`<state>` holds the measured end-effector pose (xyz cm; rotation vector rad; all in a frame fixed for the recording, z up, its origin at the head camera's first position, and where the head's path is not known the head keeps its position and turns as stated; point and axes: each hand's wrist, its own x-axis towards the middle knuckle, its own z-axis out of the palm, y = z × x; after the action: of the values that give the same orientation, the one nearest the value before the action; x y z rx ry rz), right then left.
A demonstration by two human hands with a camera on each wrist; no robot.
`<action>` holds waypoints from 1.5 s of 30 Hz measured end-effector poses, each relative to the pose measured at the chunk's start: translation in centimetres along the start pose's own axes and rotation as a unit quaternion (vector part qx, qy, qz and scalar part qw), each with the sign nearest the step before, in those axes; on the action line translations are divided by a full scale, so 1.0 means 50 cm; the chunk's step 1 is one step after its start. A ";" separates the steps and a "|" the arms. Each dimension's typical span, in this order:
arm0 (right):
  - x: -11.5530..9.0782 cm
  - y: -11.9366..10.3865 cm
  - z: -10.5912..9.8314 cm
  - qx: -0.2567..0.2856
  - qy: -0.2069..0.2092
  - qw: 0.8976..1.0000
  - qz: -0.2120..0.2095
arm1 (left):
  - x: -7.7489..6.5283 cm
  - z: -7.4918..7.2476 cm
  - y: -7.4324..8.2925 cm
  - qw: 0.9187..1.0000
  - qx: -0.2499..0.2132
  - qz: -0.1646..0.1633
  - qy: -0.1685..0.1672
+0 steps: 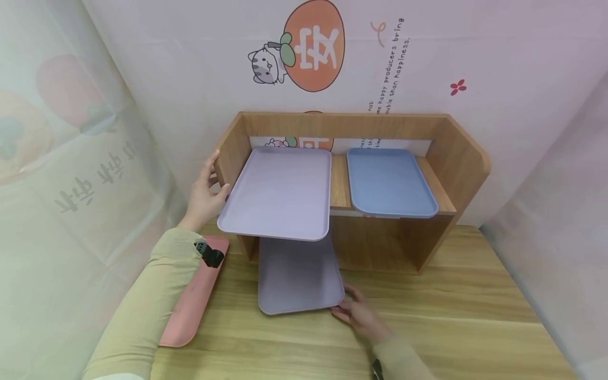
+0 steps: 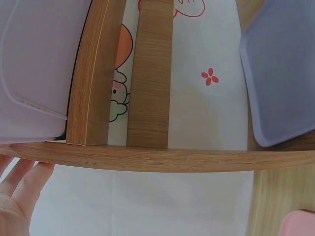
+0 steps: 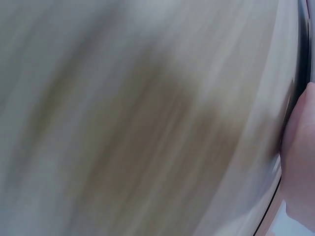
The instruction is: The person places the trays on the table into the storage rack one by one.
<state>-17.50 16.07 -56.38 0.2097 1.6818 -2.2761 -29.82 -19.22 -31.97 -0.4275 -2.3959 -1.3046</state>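
Observation:
A small wooden desk shelf (image 1: 285, 125) holds a large pale lilac tray (image 1: 280, 192) on its upper board, overhanging the front. Against the outside of its left side panel (image 2: 197, 160) rests my left hand (image 1: 203, 198), fingers extended, the thumb near the lilac tray's edge. Beneath, a greyish purple tray (image 1: 300, 279) sticks out of the lower compartment; its back end is hidden under the upper tray. My right hand (image 1: 358, 314) pinches this lower tray by its front right corner. The right wrist view is mostly motion blur, with part of the hand (image 3: 298, 157) at the right edge.
A blue tray (image 1: 391, 182) lies on the upper board at the right, overhanging a little. On the wooden table (image 1: 456, 327), a pink tray (image 1: 190, 306) lies left of the shelf, partly covered by my left forearm. Printed white cloth (image 1: 204, 79) hangs behind and at the sides.

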 end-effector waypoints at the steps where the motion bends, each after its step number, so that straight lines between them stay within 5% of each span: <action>1: 0.000 0.001 0.007 0.001 -0.001 1.000 0.000 | 0.000 0.000 0.000 1.000 0.001 0.000 -0.001; 26: 0.024 0.012 0.090 -0.005 -0.011 1.000 0.004 | 0.001 0.002 0.001 1.000 -0.008 0.006 0.001; 45: 0.031 0.015 0.093 0.000 -0.007 1.000 0.005 | -0.002 0.003 0.002 1.000 -0.004 0.001 0.009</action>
<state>-18.45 11.21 -56.10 0.2018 1.6702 -2.2664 -29.73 -19.05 -32.02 -0.4202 -2.3756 -1.3123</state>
